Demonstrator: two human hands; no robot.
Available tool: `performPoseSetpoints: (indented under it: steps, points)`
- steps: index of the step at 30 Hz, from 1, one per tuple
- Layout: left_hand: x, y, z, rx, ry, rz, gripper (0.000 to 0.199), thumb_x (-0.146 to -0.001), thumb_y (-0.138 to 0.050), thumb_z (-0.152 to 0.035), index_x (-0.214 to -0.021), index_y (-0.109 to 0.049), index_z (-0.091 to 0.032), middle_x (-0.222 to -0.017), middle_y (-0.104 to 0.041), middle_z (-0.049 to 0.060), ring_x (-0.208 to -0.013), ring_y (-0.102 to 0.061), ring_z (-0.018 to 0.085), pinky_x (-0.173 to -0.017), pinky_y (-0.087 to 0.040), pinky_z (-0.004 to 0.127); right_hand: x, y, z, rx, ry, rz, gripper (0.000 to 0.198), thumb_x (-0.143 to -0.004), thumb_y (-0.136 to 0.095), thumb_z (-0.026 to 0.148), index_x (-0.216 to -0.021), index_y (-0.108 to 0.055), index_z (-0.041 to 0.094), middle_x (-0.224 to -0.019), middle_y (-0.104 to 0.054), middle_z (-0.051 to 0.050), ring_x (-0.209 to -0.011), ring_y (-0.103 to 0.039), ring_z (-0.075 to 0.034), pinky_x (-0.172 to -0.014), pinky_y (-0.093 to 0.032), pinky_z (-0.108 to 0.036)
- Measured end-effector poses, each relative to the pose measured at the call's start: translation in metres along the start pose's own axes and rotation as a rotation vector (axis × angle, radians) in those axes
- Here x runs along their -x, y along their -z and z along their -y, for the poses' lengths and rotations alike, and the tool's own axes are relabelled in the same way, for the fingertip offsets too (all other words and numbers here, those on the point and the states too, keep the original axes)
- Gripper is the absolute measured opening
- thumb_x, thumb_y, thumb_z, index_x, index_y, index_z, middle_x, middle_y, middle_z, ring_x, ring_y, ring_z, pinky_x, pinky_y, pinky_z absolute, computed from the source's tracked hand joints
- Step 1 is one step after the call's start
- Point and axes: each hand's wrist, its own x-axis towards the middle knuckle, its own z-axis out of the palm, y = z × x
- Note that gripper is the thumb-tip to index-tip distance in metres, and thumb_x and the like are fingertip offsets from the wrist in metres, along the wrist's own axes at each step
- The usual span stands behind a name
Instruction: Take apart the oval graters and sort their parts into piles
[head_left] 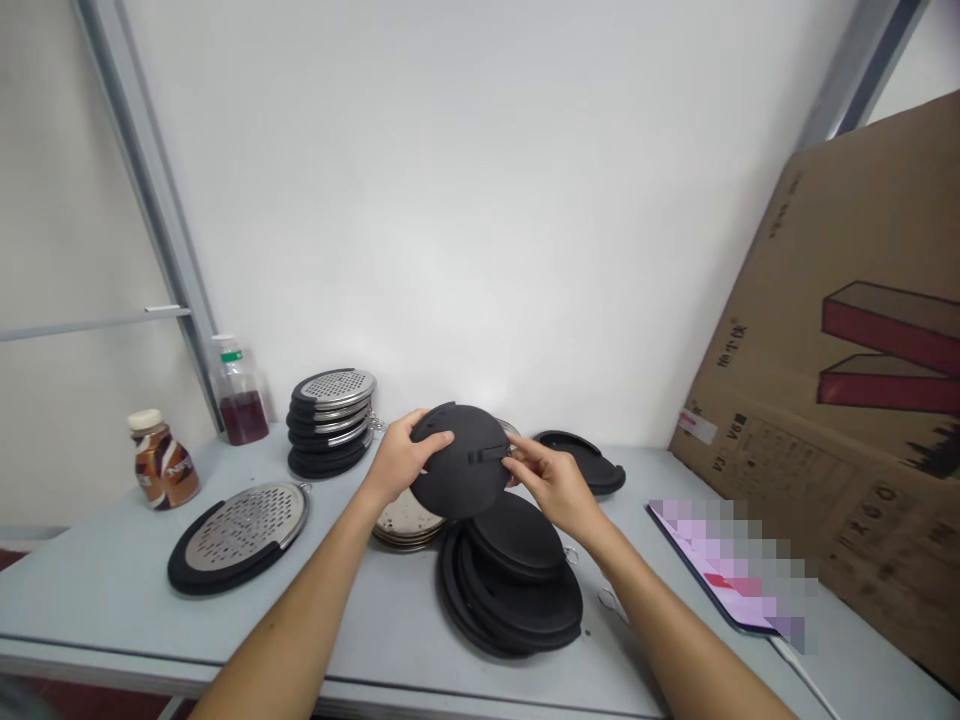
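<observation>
Both hands hold up a round black plastic disc with a small slot in its face. My left hand grips its left edge, thumb on the face. At its right edge by the slot, my right hand pinches; anything small between those fingertips is hard to make out. Below lies a pile of black discs. Partly hidden behind the held disc are stacked round metal plates. Left of my left forearm rests a round metal grater plate in a black rim.
A stack of black-rimmed grater plates stands at the back left. Nearby are a brown bottle and a bottle of red liquid. Another black rim piece, a lit phone with a cable, and a large cardboard box occupy the right.
</observation>
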Motion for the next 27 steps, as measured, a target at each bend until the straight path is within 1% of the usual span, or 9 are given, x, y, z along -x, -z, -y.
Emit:
performPoseSetpoints:
  steps: [3, 7, 10, 14, 16, 19, 22, 24, 27]
  points:
    - [0.005, -0.002, 0.013, 0.010, 0.065, -0.029, 0.036, -0.074, -0.068, -0.040, -0.100, -0.070, -0.015, -0.089, -0.072, 0.006, -0.069, -0.063, 0.018, -0.043, -0.043, 0.021, 0.010, 0.000, -0.007, 0.096, 0.028, 0.049, 0.033, -0.093, -0.052, 0.030, -0.121, -0.064, 0.018, -0.076, -0.072, -0.003, -0.071, -0.069, -0.019, -0.073, -0.053, -0.034]
    - [0.006, -0.005, 0.016, 0.070, 0.134, -0.043, 0.033, -0.072, -0.069, -0.038, -0.096, -0.070, -0.015, -0.089, -0.071, 0.005, -0.071, -0.062, 0.017, -0.045, -0.043, 0.020, 0.015, 0.003, -0.010, 0.374, 0.180, -0.032, 0.029, -0.095, -0.050, 0.026, -0.118, -0.065, 0.020, -0.091, -0.072, -0.008, -0.082, -0.068, -0.021, -0.077, -0.052, -0.034]
    - [0.006, -0.004, 0.015, 0.104, 0.180, -0.029, 0.034, -0.073, -0.068, -0.038, -0.098, -0.070, -0.015, -0.088, -0.070, 0.005, -0.070, -0.061, 0.016, -0.045, -0.042, 0.019, 0.016, 0.001, -0.011, 0.549, 0.289, -0.090, 0.032, -0.098, -0.043, 0.025, -0.120, -0.064, 0.018, -0.094, -0.070, -0.011, -0.082, -0.067, -0.022, -0.076, -0.052, -0.034]
    - [0.008, -0.003, 0.011, 0.176, 0.213, 0.052, 0.038, -0.075, -0.068, -0.040, -0.105, -0.068, -0.016, -0.087, -0.069, 0.004, -0.065, -0.059, 0.014, -0.044, -0.039, 0.017, 0.019, -0.006, -0.010, 0.586, 0.338, -0.212, 0.032, -0.098, -0.042, 0.025, -0.117, -0.066, 0.016, -0.087, -0.072, -0.010, -0.076, -0.069, -0.021, -0.072, -0.053, -0.031]
    - [0.009, -0.003, 0.009, 0.188, 0.211, 0.089, 0.040, -0.075, -0.069, -0.040, -0.108, -0.067, -0.017, -0.087, -0.069, 0.004, -0.064, -0.059, 0.013, -0.044, -0.039, 0.017, 0.020, -0.010, -0.007, 0.576, 0.346, -0.270, 0.031, -0.097, -0.043, 0.023, -0.113, -0.068, 0.016, -0.089, -0.074, -0.011, -0.077, -0.070, -0.021, -0.072, -0.054, -0.030]
    - [0.013, -0.006, 0.003, 0.164, 0.162, 0.103, 0.044, -0.077, -0.068, -0.042, -0.114, -0.065, -0.017, -0.090, -0.070, 0.005, -0.066, -0.060, 0.015, -0.044, -0.043, 0.018, 0.020, -0.015, 0.000, 0.568, 0.289, -0.361, 0.031, -0.095, -0.045, 0.023, -0.110, -0.071, 0.017, -0.093, -0.076, -0.011, -0.081, -0.072, -0.022, -0.073, -0.055, -0.031]
    - [0.018, -0.010, -0.002, 0.108, 0.079, 0.086, 0.047, -0.080, -0.066, -0.043, -0.119, -0.064, -0.018, -0.097, -0.069, 0.007, -0.072, -0.063, 0.018, -0.045, -0.048, 0.020, 0.017, -0.017, 0.005, 0.471, 0.134, -0.412, 0.029, -0.093, -0.049, 0.026, -0.105, -0.074, 0.019, -0.093, -0.077, -0.009, -0.080, -0.073, -0.024, -0.074, -0.055, -0.033]
    - [0.020, -0.013, -0.004, 0.081, 0.052, 0.076, 0.047, -0.080, -0.066, -0.043, -0.119, -0.064, -0.018, -0.099, -0.069, 0.007, -0.073, -0.063, 0.018, -0.045, -0.050, 0.021, 0.016, -0.017, 0.007, 0.317, 0.025, -0.419, 0.027, -0.092, -0.053, 0.029, -0.104, -0.075, 0.020, -0.095, -0.077, -0.007, -0.081, -0.073, -0.025, -0.077, -0.056, -0.035]
    - [0.022, -0.020, -0.002, 0.098, 0.054, 0.045, 0.046, -0.080, -0.065, -0.043, -0.118, -0.064, -0.017, -0.096, -0.070, 0.007, -0.068, -0.063, 0.018, -0.044, -0.049, 0.021, 0.012, -0.015, 0.005, 0.014, -0.076, -0.449, 0.028, -0.090, -0.058, 0.036, -0.105, -0.075, 0.020, -0.103, -0.076, -0.006, -0.093, -0.072, -0.025, -0.086, -0.055, -0.038]
